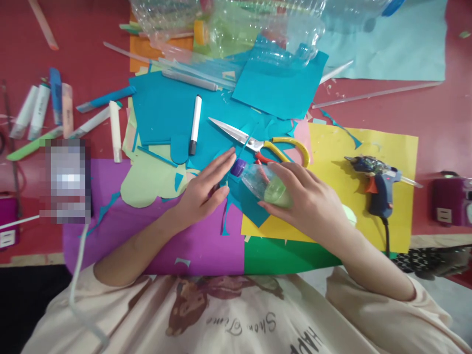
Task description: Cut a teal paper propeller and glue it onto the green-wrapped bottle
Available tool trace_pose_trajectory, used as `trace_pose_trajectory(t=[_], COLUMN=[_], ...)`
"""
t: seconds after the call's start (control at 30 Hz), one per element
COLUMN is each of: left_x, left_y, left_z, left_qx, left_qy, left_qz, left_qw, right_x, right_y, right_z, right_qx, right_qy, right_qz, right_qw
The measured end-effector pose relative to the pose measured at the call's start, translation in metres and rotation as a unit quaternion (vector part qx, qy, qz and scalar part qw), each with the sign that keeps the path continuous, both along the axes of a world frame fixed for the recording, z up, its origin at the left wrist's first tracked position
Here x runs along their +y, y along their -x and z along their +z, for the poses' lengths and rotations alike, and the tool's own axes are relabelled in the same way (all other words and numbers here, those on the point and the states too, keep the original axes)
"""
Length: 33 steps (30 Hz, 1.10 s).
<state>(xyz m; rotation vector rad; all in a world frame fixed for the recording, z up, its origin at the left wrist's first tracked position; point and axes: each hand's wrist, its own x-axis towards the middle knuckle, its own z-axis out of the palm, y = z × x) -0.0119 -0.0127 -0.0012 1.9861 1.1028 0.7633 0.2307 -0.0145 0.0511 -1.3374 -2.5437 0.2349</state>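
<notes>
My right hand (308,196) is wrapped round a small clear plastic bottle (254,180) that lies on its side, its purple cap (238,167) pointing left. Light green material shows around or inside the bottle's body; I cannot tell which. Close to the cap is my left hand (204,187), its fingers stretched out and the thumb apart, with nothing visible in them. Just beyond both hands lie scissors (254,142) with yellow and red handles, partly hidden by my right hand. Blue paper (158,113) and a thin blue paper strip (225,216) lie around them.
A glue gun (381,189) rests on yellow paper (400,226) at the right. Several markers (40,110) and a blurred-out device (69,182) with a cable are at the left. Clear plastic bottles (228,29) stand at the far side. Purple paper (214,250) lies near my body.
</notes>
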Motion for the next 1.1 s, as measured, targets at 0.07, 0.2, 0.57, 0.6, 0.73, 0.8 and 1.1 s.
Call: trace_pose_trajectory(t=[0.07, 0.2, 0.57, 0.6, 0.73, 0.8, 1.1], left_x=[0.000, -0.002, -0.002, -0.003, -0.004, -0.004, -0.007], left_y=[0.000, 0.000, -0.001, -0.001, -0.001, -0.001, -0.003], left_z=[-0.002, -0.006, -0.005, -0.003, 0.003, 0.004, 0.001], left_qx=[0.010, 0.012, 0.019, 0.018, 0.009, 0.005, -0.052], left_qy=[-0.012, -0.035, -0.037, -0.037, -0.036, -0.038, 0.015], left_qz=[-0.005, -0.011, -0.001, 0.008, 0.040, 0.049, 0.087], left_qw=[1.000, 0.999, 0.999, 0.999, 0.999, 0.998, 0.995], right_x=[-0.001, 0.000, 0.002, 0.003, 0.006, 0.007, 0.006], right_y=[0.000, 0.001, -0.001, -0.002, -0.003, -0.004, -0.005], right_z=[-0.001, -0.001, -0.001, -0.001, 0.000, 0.001, 0.001], right_qx=[0.008, 0.013, 0.024, 0.025, 0.030, 0.031, 0.035], right_qy=[0.006, 0.013, 0.039, 0.047, 0.071, 0.072, 0.081], right_qz=[0.000, -0.003, -0.019, -0.020, -0.021, -0.019, -0.020], right_qw=[1.000, 1.000, 0.999, 0.998, 0.997, 0.997, 0.996])
